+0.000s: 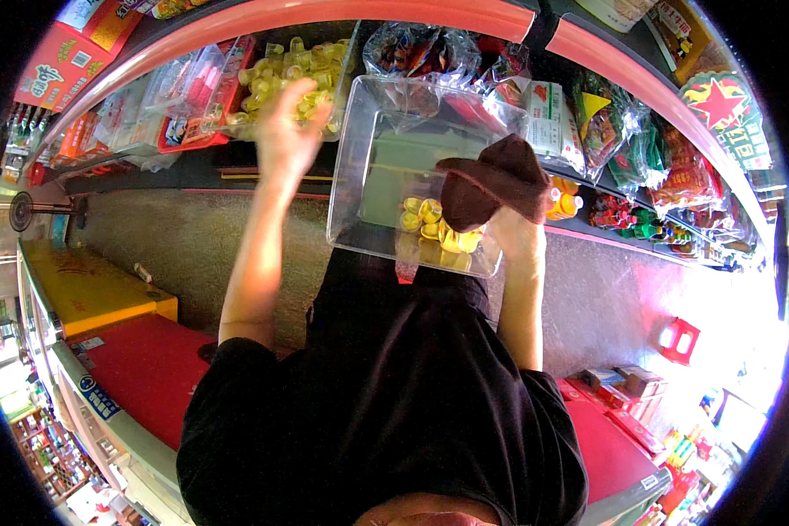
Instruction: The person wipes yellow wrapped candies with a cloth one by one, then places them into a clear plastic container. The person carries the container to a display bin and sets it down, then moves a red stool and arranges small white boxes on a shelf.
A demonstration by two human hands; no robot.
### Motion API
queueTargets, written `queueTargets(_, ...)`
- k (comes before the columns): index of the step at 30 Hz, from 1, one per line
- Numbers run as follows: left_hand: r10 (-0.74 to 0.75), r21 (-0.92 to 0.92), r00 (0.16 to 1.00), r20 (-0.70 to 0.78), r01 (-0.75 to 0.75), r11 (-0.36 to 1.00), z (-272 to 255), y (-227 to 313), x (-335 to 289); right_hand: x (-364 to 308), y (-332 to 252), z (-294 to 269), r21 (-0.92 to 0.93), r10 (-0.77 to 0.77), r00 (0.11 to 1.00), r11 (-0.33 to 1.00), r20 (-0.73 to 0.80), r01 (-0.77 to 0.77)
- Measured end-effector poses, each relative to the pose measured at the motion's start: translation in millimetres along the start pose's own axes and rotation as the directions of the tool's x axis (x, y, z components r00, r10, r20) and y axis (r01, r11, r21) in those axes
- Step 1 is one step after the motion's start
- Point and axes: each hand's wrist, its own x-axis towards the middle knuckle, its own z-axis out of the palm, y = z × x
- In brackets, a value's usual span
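A clear plastic bin point(349, 167) is tilted in front of me, close to the shelf. Several small yellow cups point(430, 210) lie at its near end. My right hand point(515, 235) is closed on a dark brown cloth point(498, 182), which covers part of the bin's right side; most of the fingers are hidden. My left hand point(289, 131), smeared by motion, is raised at the shelf, left of the bin. It is nearest to a heap of similar yellow cups point(291, 63), and its fingers are too blurred to read.
Left of the heap stands a red tray point(189, 140) with small packages. Bagged goods point(421, 51) and orange-capped bottles point(565, 202) fill the shelf to the right. Behind me are a red-topped counter point(140, 368) on the left and a red surface with boxes point(600, 438) on the right.
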Motion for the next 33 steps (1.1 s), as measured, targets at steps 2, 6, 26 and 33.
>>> queueTargets(2, -0.112, -0.083, 0.911, 0.398, 0.157, 0.984, 36, 22, -30, -1, -15, 1, -0.050, -0.011, 1.000, 0.999, 0.029, 0.013)
queueTargets(6, -0.024, -0.021, 0.555, 0.832, 0.074, 0.997, 107, 46, -82, -11, -16, -11, -0.086, -0.096, 0.989, 0.993, -0.110, 0.087)
queueTargets(26, -0.003, -0.451, 0.455, 0.891, 0.883, 0.133, 69, 46, -77, -6, -21, -38, -0.618, -0.056, 0.996, 0.786, -0.063, 0.005)
queueTargets(33, -0.177, -0.629, 0.604, 0.777, 0.757, -0.177, 40, 111, -72, -2, 4, 74, -0.799, -0.261, 0.826, 0.230, 0.499, 0.555)
